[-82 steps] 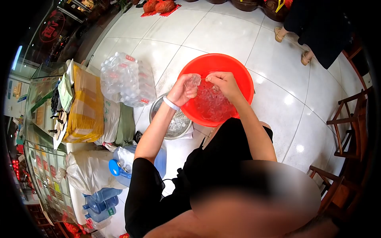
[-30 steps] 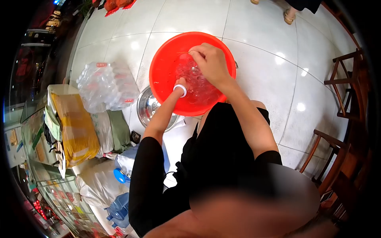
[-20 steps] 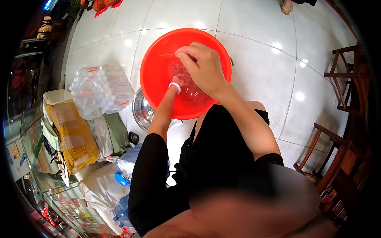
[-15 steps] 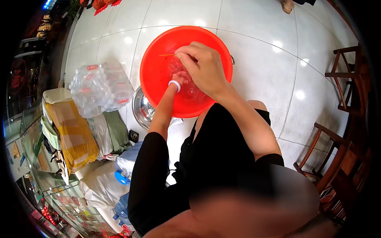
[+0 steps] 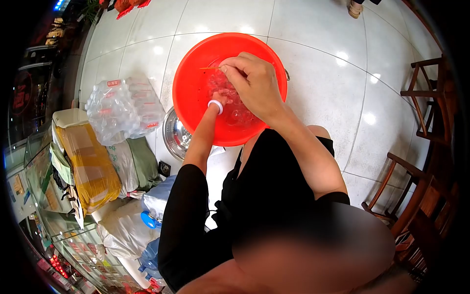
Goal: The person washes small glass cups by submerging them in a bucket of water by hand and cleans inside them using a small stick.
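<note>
A large red plastic basin (image 5: 187, 90) stands on the floor in front of my knees, with water and pale, translucent pieces (image 5: 240, 115) in it. My right hand (image 5: 252, 81) is above the basin, closed in a pinch on a thin wooden stick (image 5: 209, 68) that points left. My left hand (image 5: 223, 97), with a white bangle (image 5: 215, 106) at its wrist, reaches down into the basin among the wet pieces. Water and glare blur its fingers, so whether they grip anything cannot be made out.
A steel colander (image 5: 174, 134) sits partly under the basin's left side. Shrink-wrapped bottles (image 5: 125, 110), a taped carton (image 5: 90, 161) and bags (image 5: 127, 230) lie to the left. Wooden chairs (image 5: 406, 181) stand at right. A person's foot (image 5: 355, 9) shows at the top.
My right hand with the stick has shifted very slightly right. The fingers of my left hand have moved a little in the water. The foot at the top has moved slightly.
</note>
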`<state>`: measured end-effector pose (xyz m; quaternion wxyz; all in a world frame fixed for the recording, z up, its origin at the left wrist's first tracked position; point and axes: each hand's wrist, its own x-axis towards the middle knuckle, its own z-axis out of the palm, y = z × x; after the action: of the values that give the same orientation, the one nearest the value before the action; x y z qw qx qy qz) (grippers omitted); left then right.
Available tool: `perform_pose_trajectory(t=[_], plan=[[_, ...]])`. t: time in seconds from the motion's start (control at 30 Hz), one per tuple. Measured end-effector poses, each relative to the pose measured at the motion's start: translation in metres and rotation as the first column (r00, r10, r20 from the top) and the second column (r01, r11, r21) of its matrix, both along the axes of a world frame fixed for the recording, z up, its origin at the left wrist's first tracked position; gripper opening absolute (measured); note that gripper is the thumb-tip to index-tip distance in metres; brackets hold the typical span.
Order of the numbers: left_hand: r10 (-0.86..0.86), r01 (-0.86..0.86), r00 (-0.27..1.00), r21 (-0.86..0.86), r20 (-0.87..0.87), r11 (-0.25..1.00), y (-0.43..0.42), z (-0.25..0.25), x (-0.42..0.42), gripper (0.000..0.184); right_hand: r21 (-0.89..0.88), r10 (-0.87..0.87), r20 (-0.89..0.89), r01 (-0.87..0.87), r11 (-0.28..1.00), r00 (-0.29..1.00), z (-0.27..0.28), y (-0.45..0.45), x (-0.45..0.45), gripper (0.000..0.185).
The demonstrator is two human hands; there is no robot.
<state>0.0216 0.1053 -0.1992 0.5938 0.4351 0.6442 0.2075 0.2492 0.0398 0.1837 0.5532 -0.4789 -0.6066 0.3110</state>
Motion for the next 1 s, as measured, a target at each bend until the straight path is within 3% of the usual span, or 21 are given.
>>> perform_pose_trajectory(t=[0.17,0.23,0.37,0.47,0.5,0.53,0.57,0.63,0.73,0.77,0.8,1.0], plan=[[0.085,-0.084,0.97,-0.016,0.227,0.996,0.001,-0.014,-0.003,0.045,-0.004,0.004,-0.006,-0.004,1.0,1.0,-0.001,0.0,0.0,0.01],[-0.068,0.073,0.993,0.05,-0.101,0.996,-0.001,0.003,0.001,0.045,-0.001,0.003,-0.008,-0.003,1.0,1.0,-0.001,0.0,-0.001,0.01],[-0.057,0.058,0.992,0.004,-0.11,0.998,-0.001,0.003,0.002,0.045,-0.016,0.006,-0.004,-0.006,1.0,1.0,-0.001,-0.001,-0.001,0.01],[0.073,-0.073,0.997,-0.007,0.01,0.997,0.007,-0.003,0.003,0.045,-0.029,0.006,-0.022,-0.006,1.0,1.0,-0.002,0.0,0.0,0.011],[-0.023,0.024,0.999,0.027,-0.039,0.999,0.007,0.0,0.002,0.045,-0.035,0.004,-0.037,-0.005,0.999,0.999,-0.003,0.0,0.0,0.011],[-0.117,0.123,0.989,0.058,-0.093,0.991,0.005,0.018,0.004,0.045,-0.025,-0.002,-0.039,0.001,1.0,0.999,-0.003,0.001,0.001,0.011],[-0.046,0.051,0.996,-0.062,0.071,0.997,0.0,0.069,0.019,0.045,-0.03,-0.005,-0.035,0.004,1.0,0.999,-0.003,0.002,0.001,0.011],[-0.102,0.101,0.995,0.041,0.012,0.994,-0.001,0.12,0.029,0.045,-0.034,-0.013,-0.043,0.012,0.999,0.999,-0.004,0.003,0.002,0.011],[-0.035,0.036,0.999,0.014,-0.029,0.999,-0.008,0.165,0.028,0.042,0.023,-0.022,-0.048,0.023,0.999,0.999,-0.007,0.005,0.001,0.012],[-0.008,0.016,0.968,-0.029,0.252,0.999,-0.007,0.165,0.021,0.04,0.026,-0.031,-0.047,0.033,0.999,0.998,-0.008,0.005,0.001,0.012],[0.027,0.014,0.858,-0.077,0.512,0.997,-0.006,0.165,0.017,0.038,0.028,-0.044,-0.045,0.046,0.999,0.998,-0.008,0.006,0.001,0.013],[0.002,0.031,0.719,-0.035,0.695,0.999,-0.02,0.221,0.028,0.034,0.019,-0.053,-0.057,0.054,0.998,0.997,-0.012,0.009,0.001,0.015]])
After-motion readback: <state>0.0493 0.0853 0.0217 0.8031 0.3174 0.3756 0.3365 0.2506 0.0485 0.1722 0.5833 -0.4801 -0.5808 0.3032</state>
